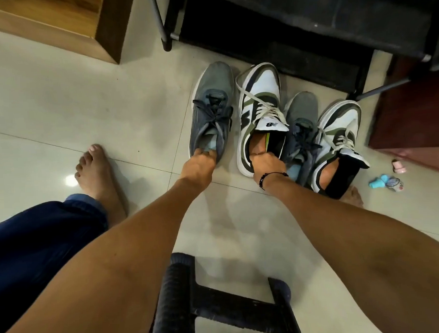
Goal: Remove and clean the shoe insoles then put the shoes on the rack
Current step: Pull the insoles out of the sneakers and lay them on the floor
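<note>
Left hand (pixel 198 164) fingers gripping heel of far-left grey shoe (pixel 212 108), right hand (pixel 267 163) fingers curled into white-green sneaker (pixel 260 114), black rack (pixel 295 24) beyond

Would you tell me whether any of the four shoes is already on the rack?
No, the grey shoe and the other three all stand on the tiled floor before the black rack.

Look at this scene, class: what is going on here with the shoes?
A seated person reaches both hands into shoes on the floor. The left hand grips the heel opening of a grey sneaker; the right hand reaches into a white-and-green sneaker. Two more shoes stand to the right. None is on the black rack yet.
</note>
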`<state>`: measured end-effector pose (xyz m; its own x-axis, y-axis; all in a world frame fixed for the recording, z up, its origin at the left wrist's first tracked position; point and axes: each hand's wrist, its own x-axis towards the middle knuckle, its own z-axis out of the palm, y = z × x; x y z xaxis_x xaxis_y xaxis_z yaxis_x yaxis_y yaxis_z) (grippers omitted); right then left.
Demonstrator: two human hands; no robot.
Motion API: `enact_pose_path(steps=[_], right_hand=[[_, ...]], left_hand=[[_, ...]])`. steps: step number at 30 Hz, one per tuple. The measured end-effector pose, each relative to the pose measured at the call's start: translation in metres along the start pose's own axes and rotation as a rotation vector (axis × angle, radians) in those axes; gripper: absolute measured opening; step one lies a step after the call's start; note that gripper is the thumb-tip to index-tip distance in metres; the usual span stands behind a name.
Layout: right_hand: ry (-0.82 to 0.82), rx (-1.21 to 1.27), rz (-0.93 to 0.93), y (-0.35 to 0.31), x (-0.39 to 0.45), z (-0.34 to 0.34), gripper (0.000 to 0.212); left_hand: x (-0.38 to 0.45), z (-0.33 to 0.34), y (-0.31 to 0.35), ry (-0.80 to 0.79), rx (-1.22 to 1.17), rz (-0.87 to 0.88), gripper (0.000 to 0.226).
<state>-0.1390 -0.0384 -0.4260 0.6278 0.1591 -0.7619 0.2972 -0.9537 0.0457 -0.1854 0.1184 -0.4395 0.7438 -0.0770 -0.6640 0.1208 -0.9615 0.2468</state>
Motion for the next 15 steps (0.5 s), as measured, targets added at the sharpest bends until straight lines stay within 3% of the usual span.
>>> enact_pose_path(steps=[12,15], right_hand=[[-0.092,0.01,0.09,-0.015,-0.007,0.016,0.044],[0.064,0.025,0.152,-0.025,-0.018,0.019,0.046]], left_hand=[[-0.015,0.01,0.002,-0.077,-0.089,0.011,0.052],[-0.021,0.01,0.0,-0.005,-0.161,0.043,0.048]])
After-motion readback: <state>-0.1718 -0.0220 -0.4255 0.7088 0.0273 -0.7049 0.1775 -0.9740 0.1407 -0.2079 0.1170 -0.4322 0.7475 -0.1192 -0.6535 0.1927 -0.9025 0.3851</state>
